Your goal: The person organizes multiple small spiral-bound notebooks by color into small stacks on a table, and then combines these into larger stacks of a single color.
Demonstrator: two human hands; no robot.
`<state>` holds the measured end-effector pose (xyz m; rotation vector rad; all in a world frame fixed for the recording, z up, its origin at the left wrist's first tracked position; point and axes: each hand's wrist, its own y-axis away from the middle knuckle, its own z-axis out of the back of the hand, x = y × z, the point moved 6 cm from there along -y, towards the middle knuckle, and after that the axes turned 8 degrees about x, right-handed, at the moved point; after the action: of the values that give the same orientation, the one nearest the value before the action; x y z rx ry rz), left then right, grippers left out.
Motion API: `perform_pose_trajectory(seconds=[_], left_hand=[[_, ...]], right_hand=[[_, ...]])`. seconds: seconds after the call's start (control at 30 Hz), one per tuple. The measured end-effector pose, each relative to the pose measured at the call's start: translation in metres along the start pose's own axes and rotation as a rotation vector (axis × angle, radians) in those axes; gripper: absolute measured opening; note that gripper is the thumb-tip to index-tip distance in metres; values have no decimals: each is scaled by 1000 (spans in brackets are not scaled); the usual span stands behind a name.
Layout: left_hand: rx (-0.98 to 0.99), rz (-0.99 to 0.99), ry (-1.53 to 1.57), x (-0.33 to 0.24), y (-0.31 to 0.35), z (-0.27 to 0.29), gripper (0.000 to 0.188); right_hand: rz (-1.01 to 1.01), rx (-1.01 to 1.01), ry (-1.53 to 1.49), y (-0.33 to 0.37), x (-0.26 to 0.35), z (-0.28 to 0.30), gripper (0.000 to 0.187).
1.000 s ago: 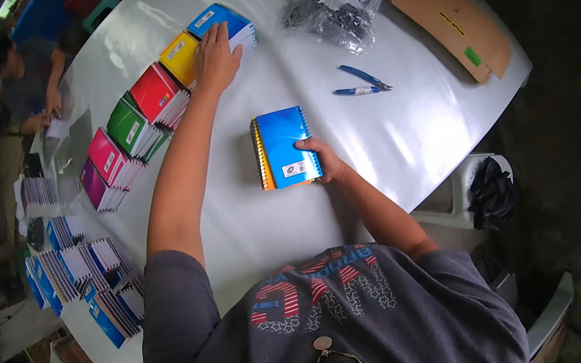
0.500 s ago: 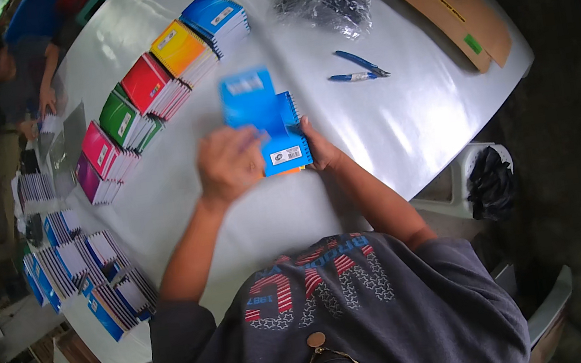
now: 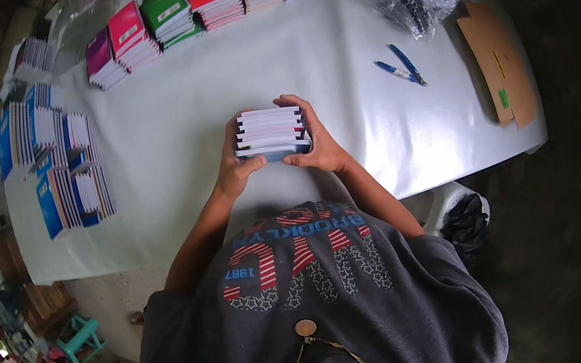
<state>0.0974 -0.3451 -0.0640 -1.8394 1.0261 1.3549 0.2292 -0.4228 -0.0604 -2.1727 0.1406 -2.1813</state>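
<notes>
Several thin notebooks (image 3: 270, 133), page edges white, nearest cover bluish

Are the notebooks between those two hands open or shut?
Shut: between the left hand and right hand, the notebooks show page edges in compact, parallel layers, none spread.

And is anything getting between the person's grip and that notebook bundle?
Nothing visible does: the left grip and right grip both touch the notebook bundle directly, one on each side.
</notes>
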Motion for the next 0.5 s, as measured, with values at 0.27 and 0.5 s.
perform_pose_trajectory(seconds=[0.27,0.5], left_hand=[[-77,-124,-115,2,14,-11,72],[-30,-190,-228,10,16,-13,75]], right_hand=[[43,-225,-32,12,-15,-17,99],[206,-311,69,15,-10,-18,95]])
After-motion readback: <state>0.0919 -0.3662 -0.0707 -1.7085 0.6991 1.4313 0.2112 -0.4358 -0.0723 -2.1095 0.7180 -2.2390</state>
